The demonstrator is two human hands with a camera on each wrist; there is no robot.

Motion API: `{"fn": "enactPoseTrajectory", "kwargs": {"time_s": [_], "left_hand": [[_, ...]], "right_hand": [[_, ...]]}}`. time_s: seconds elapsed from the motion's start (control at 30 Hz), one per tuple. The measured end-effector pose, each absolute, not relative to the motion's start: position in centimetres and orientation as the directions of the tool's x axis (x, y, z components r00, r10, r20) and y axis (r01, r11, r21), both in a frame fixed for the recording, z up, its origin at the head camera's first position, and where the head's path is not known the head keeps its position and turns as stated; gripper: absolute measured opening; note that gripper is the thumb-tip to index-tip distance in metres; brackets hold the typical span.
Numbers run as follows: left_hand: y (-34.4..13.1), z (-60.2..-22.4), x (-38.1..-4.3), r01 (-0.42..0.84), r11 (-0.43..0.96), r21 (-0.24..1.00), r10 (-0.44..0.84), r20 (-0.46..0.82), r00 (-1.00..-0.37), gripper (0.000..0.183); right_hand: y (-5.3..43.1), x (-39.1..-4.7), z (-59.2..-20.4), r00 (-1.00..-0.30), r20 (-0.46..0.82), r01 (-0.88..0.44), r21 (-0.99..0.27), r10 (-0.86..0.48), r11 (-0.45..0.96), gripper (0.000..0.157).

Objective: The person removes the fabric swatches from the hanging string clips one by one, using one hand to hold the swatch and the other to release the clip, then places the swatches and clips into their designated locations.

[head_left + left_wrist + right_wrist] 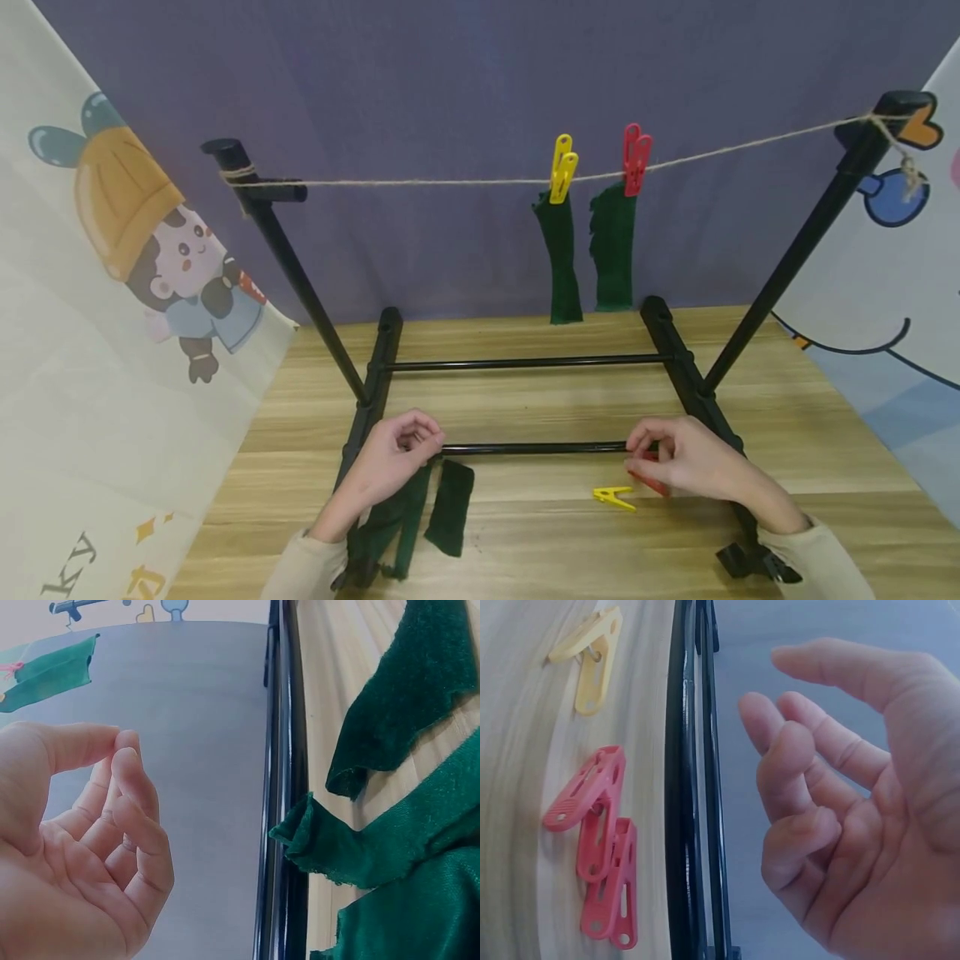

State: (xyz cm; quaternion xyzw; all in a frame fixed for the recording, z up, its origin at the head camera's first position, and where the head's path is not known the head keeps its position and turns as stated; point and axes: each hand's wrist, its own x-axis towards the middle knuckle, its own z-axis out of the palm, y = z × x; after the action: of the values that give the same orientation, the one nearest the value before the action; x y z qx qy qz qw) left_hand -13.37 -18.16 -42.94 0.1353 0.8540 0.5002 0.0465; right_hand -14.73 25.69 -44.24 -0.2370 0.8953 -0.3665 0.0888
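In the left wrist view my left hand (97, 832) has loosely bent fingers, thumb tip at the index fingertip, with nothing seen between them. From the head view, that hand (401, 450) hovers by the rack's front bar, over several dark green cloth pieces (450, 508). A folded cloth end (300, 832) lies near the bar, apart from the fingers. My right hand (855, 787) holds nothing, thumb spread from its bent fingers. Below it in the head view are a yellow clothespin (613, 497) and a partly hidden red clothespin (651, 479); the right wrist view shows two overlapping red clothespins (600, 817).
A black rack (532, 448) stands on the wooden table (540, 550). Between its posts runs a twine line (420, 182). Two green cloth pieces (615, 250) hang there, one under a yellow clothespin (562, 171), one under a red clothespin (636, 162).
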Motion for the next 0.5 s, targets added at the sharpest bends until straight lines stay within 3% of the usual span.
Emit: {"fn": "enactPoseTrajectory", "kwargs": {"time_s": [0.5], "left_hand": [[-17.9, -42.5, -13.6, 0.183, 0.444, 0.877, 0.268, 0.065, -0.961, 0.013]], "right_hand": [[25.6, -15.2, -42.9, -0.856, 0.097, -0.441, -0.652, -0.508, 0.617, 0.012]]}}
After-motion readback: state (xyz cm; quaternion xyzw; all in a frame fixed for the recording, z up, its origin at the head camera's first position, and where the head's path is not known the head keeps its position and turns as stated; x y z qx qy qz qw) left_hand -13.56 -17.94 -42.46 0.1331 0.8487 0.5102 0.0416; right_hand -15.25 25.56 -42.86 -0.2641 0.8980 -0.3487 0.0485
